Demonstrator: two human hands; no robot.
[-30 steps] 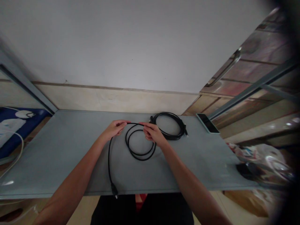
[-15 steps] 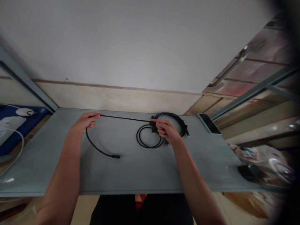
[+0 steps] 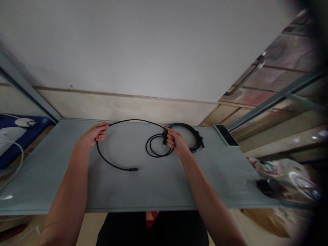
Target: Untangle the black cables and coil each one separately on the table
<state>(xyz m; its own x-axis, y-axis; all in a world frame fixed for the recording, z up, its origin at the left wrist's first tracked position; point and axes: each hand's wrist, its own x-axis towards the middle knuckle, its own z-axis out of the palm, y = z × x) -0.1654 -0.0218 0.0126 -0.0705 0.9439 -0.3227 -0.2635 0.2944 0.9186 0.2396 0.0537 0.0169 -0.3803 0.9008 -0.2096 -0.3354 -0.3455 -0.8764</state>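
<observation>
A thin black cable (image 3: 135, 120) arches upward between my two hands. My left hand (image 3: 96, 134) pinches it near the table's left side, and a loose length curves down from there to a black plug (image 3: 133, 169) over the table. My right hand (image 3: 176, 140) has its fingers closed on the cable's other stretch. Just behind the right hand lie coils of black cable: a larger coil (image 3: 197, 135) and a smaller loop (image 3: 150, 150), with dark connectors beside them. The right hand hides part of these coils, so I cannot tell whether the held cable joins them.
The grey table (image 3: 153, 191) stands against a pale wall. A phone (image 3: 227, 135) lies at its back right corner. Plastic bags and a dark object (image 3: 269, 187) are at the right end. On the left are a blue item (image 3: 43, 124) and a white cord (image 3: 20, 157).
The cable between my hands went from straight and taut to a slack upward arch. My right hand moved slightly left, and the hanging plug swung a little to the right.
</observation>
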